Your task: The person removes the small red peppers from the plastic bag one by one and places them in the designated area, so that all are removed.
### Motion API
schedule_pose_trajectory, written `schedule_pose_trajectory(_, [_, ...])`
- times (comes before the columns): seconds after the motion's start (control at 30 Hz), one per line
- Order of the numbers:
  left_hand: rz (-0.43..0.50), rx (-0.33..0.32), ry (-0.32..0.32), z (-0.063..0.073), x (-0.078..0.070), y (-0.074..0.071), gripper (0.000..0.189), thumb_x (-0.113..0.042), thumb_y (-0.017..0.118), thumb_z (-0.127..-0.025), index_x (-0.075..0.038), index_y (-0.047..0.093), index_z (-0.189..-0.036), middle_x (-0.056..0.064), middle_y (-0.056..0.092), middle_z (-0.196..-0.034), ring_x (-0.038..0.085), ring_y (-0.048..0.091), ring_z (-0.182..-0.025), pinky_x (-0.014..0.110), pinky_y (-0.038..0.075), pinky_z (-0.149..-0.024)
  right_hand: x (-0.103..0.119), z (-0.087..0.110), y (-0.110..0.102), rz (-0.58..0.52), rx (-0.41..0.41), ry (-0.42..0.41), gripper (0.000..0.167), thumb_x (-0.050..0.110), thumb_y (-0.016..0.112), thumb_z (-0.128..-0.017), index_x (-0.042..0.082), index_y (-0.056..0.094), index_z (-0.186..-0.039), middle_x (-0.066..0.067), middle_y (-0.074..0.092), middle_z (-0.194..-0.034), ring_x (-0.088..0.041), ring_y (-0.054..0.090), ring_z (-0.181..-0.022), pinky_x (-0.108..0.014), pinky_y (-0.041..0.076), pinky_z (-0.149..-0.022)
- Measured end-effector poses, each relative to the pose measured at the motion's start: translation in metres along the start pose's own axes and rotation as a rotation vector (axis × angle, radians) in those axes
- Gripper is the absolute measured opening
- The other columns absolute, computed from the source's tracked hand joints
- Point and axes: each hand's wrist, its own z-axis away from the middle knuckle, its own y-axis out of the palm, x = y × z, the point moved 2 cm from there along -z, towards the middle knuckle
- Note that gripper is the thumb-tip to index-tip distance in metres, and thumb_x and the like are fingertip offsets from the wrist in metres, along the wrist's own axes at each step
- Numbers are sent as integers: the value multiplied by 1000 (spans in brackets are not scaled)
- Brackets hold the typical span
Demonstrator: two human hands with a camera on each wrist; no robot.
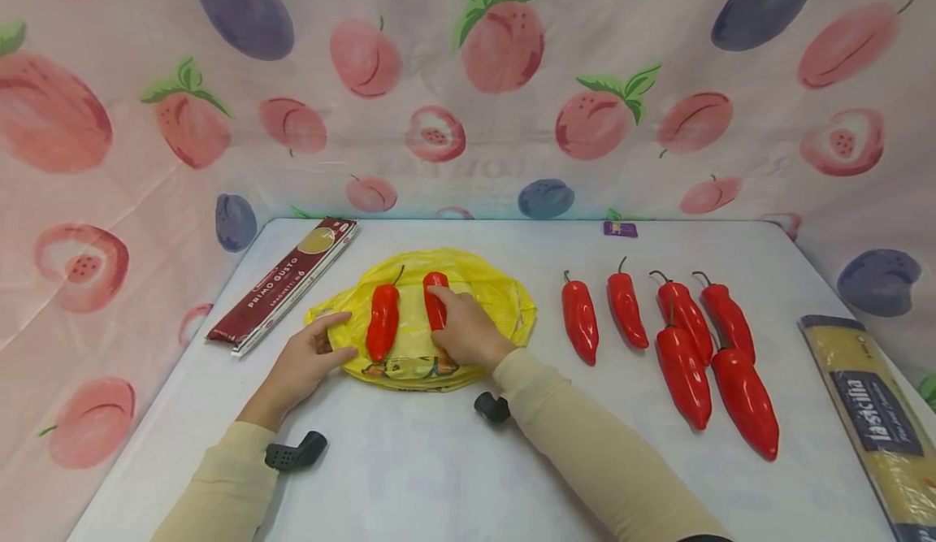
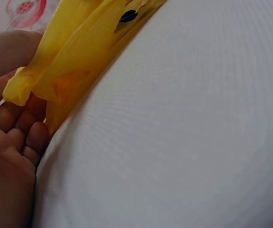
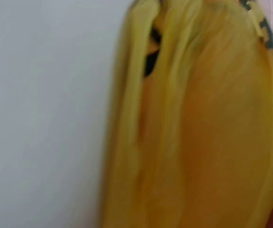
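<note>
A yellow plastic bag (image 1: 417, 264) lies flat on the white table, its near part printed. On it rests a glossy red chili pepper (image 1: 382, 323), stem pointing away. Beside that one, my right hand (image 1: 468, 327) grips a second red chili pepper (image 1: 435, 292) over the bag; its lower part is covered by the fingers. At the bag's left edge is my left hand (image 1: 307, 359). In the left wrist view, its fingers (image 2: 35, 137) curl around the gathered edge of the bag (image 2: 55, 71). The right wrist view is filled mostly by bag folds (image 3: 221, 118), with the pepper hidden.
Several more red chili peppers (image 1: 579, 323) lie on the right of the table (image 1: 409, 477). A dark red spaghetti pack (image 1: 278, 286) is at the left, a yellow pasta pack (image 1: 870, 412) at the right edge. A small purple packet (image 1: 620, 229) sits at the back.
</note>
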Motion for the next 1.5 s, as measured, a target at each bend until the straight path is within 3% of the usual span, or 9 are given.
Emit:
schedule_pose_trajectory(0.37, [-12,-3,10,0,-1,0,65,-29,73,-92,-10,47,-149,19,41,-151,35,40,-132,57,34,-110,-10,-2,-8,-12,-24,7,66,10,66,-92,21,43,-153,-11,53,-134,-26,50,-108,-38,51,-94])
schedule_pose_trajectory(0.73, [-10,-1,10,0,-1,1,65,-29,73,-92,-10,47,-149,19,42,-150,36,41,-131,57,34,-110,-16,6,-15,-148,-35,42,62,14,66,-94,23,46,-152,-7,51,-140,-26,48,-115,-38,53,-91])
schedule_pose_trajectory(0.93, [-22,1,-5,1,0,1,67,-33,73,-92,-11,47,-149,19,41,-151,36,40,-131,58,33,-110,-15,12,-23,-153,-76,52,62,18,68,-95,25,45,-152,-6,51,-137,-25,48,-116,-38,55,-89])
schedule_pose_trajectory(1.23, [-13,6,-6,1,0,0,67,-31,73,-92,-10,46,-149,19,41,-151,36,40,-132,58,33,-110,-11,31,-48,-152,-160,-7,60,18,69,-95,25,47,-150,-6,51,-137,-26,49,-120,-41,56,-88])
schedule_pose_trajectory(1.5, [-28,1,-11,0,0,1,67,-32,73,-92,-10,46,-149,20,43,-150,36,43,-129,56,35,-109,-28,54,-79,-131,-207,-37,59,18,70,-94,22,48,-149,-9,52,-135,-26,53,-111,-38,58,-81])
